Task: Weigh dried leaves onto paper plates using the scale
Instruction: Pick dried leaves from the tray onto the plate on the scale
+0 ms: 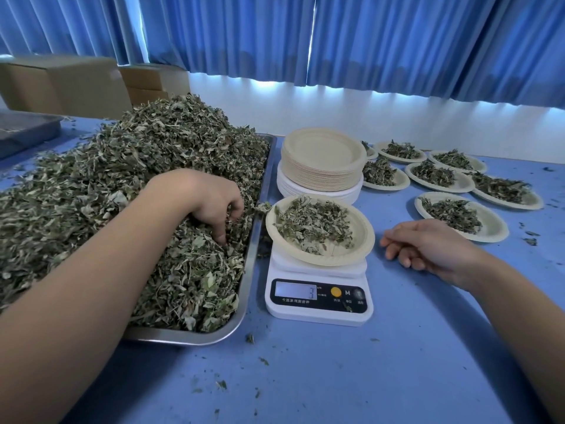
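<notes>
Blue curtains [367, 41] back a blue counter [336, 362]. Leaves [137, 166] lie heaped in a steel tray [183, 337]; some already sit on the plate [362, 231] atop the scale [318, 315], whose display [296, 290] shows 3. Left grip [211, 203] digs into the heap near the tray's edge, fingers curled round some leaves. Right grip [428, 249] rests on the counter beside the scale, loosely curled, holding nothing. Too big a pinch could overshoot the weight, and crumbs may spill between tray and plate. Filled plates [492, 228] lie beyond.
</notes>
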A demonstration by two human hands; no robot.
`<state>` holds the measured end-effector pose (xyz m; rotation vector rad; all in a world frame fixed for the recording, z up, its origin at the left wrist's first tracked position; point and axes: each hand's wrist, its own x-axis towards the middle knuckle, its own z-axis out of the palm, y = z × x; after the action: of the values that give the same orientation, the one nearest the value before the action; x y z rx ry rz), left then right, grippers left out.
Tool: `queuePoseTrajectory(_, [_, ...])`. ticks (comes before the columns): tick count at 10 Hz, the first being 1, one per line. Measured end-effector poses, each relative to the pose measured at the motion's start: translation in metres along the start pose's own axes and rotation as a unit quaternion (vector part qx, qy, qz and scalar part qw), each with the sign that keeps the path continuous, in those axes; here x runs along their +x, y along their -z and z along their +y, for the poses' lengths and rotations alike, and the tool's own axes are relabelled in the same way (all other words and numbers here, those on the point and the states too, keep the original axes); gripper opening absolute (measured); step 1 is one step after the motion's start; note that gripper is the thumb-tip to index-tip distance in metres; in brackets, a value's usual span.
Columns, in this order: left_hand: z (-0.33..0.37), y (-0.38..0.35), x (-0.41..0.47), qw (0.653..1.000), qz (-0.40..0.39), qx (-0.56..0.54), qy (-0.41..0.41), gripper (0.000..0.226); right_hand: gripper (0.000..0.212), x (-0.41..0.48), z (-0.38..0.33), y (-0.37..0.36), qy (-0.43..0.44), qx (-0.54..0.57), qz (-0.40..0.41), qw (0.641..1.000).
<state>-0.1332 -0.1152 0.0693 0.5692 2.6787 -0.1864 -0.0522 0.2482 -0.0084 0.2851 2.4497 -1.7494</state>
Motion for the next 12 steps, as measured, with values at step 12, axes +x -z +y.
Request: queuePoseTrajectory(12, [0.008,0.006,-0.003,1.0,0.013,0.007,-0.002,0.056,0.025,-0.001,-0.002,-0.002,0.0,0.002,0.003,1.0])
